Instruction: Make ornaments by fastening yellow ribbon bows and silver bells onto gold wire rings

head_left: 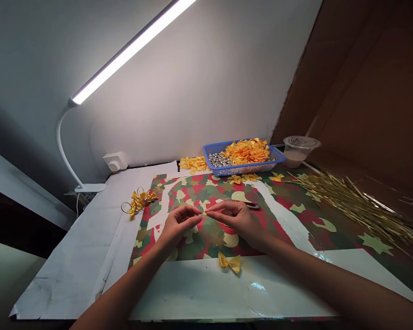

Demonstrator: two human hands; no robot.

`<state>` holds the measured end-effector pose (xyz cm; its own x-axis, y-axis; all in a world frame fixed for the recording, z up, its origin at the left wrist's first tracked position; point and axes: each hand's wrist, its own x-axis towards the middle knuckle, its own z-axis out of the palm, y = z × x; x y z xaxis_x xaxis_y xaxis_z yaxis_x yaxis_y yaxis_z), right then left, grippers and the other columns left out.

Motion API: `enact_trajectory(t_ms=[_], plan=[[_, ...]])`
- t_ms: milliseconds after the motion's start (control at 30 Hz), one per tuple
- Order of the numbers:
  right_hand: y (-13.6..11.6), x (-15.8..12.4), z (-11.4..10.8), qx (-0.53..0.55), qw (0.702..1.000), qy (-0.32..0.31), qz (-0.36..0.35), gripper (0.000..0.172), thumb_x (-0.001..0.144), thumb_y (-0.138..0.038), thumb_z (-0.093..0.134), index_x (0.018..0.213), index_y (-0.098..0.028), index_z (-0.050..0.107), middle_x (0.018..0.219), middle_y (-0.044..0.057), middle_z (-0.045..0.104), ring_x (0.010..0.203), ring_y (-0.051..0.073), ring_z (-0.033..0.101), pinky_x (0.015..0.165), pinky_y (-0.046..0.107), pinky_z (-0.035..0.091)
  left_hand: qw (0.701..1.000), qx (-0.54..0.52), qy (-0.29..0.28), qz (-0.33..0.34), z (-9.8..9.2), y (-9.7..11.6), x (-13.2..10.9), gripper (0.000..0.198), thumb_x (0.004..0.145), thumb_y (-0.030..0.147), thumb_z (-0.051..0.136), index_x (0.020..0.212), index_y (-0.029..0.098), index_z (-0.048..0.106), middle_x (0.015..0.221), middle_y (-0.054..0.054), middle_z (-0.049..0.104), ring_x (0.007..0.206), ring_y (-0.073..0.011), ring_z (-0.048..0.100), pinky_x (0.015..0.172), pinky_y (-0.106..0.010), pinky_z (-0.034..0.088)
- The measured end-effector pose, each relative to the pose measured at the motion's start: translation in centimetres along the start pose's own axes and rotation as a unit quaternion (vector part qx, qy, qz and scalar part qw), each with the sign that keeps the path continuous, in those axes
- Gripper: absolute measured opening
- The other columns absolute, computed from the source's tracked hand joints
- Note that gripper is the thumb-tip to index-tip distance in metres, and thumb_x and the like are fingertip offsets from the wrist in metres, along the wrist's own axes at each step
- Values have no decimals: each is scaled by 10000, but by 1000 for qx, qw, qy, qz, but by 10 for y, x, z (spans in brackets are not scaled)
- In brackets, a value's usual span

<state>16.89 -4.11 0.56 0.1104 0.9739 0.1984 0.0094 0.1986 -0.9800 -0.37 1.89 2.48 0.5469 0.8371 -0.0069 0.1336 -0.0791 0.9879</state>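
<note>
Over the patterned paper at mid-table, my left hand (179, 224) and my right hand (242, 221) face each other with fingertips nearly meeting. Both are closed in a pinch. Whatever lies between the fingertips is too small to make out. Below them, a yellow ribbon bow (229, 263) lies on the white sheet, apart from both hands. Just behind my right hand a small tool with a dark and silvery end (252, 206) is partly hidden. Left of my left hand, several finished yellow bows with silver bells and gold wire loops (139, 201) sit in a cluster.
A blue basket (242, 170) at the back holds yellow bows (249, 151) and silver bells (219, 159). More yellow bows (193, 163) lie beside it. A lidded plastic cup (298, 151) and gold wire ties (351, 206) are at right. A lamp (131, 50) leans overhead.
</note>
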Motion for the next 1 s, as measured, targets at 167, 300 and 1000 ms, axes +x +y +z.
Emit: enact_trajectory(t_ms=[167,300,1000], plan=[[2,0,1,3,1000,-10,7,305,678,-486,734,742,-188,755,742,44,698,635,146,567,566,260,438,990,80,40,109,2,0,-6,180,663,298,720,780,187,639,783,-13,610,712,-143,506,680,-258,415],[5,1,3,13,1000,-23,16,336,673,-503,730,731,-173,748,661,20,639,544,104,485,496,235,374,972,126,60,187,4,0,-8,104,672,236,696,740,200,626,752,-6,610,744,-163,520,730,-283,413],[10,-3,3,-68,995,-56,-38,432,802,-548,574,920,-174,755,651,29,610,511,107,426,461,235,315,995,-80,45,-36,5,-4,-1,380,574,387,799,786,170,568,696,8,605,574,-100,530,544,-214,420]])
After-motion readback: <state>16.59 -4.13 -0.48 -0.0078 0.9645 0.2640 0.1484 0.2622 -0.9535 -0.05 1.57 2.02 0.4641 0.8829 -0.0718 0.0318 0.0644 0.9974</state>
